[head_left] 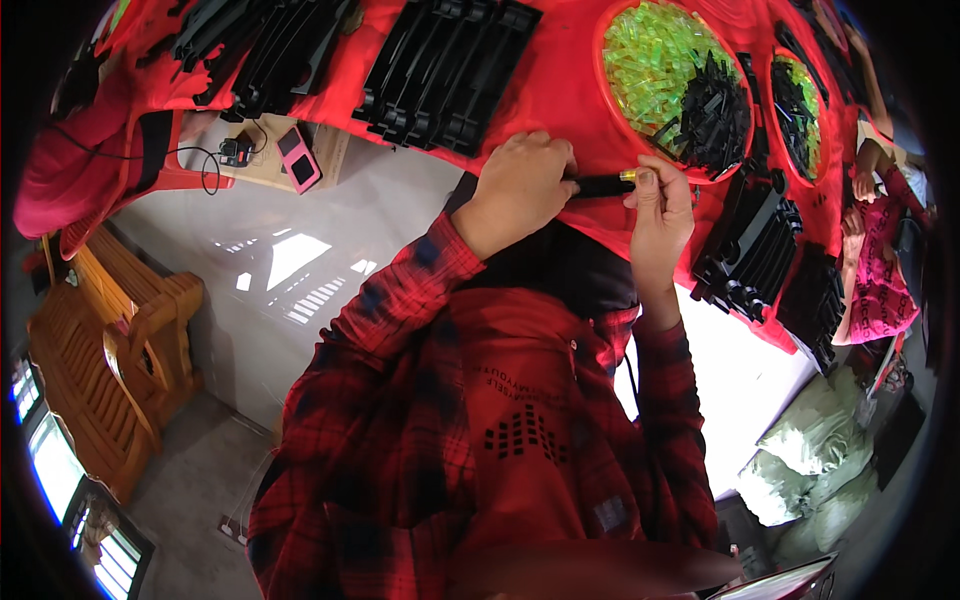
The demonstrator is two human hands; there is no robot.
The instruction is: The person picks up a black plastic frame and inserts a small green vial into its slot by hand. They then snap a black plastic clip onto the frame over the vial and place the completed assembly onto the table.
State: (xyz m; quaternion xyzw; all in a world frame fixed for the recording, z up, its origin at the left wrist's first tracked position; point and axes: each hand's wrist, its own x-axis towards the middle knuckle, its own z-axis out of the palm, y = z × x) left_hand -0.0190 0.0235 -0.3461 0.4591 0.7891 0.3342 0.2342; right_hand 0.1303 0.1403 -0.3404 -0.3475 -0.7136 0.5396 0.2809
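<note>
Right hand (660, 212): thumb and forefinger pinched together, with no visible gap, on a small yellow piece (628, 175); the remaining fingers bend loosely behind. Left hand (520, 188): back uppermost, fingers curled closed about the left end of a black strip (600, 187); the fingertips are hidden, so the exact hold there cannot be told.

The strip lies between the two hands, at the near edge of a red-covered table (565, 95); its long axis runs roughly left to right, from the left hand's curl toward the right hand's fingertips; the yellow piece stands at the strip's right end, with the right hand the nearer to it; whether the piece is seated on the strip or merely against it cannot be determined.

Beyond the hands, to the right, sits a large red-rimmed container (600, 75), holding yellow-green clear pieces (645, 60) and, toward its near right side, small black pieces (718, 110); a stack of long black parts (445, 70) lies forward of the left hand; a second group of black parts (755, 245) lies to the right of the right hand, near the table's edge.
</note>
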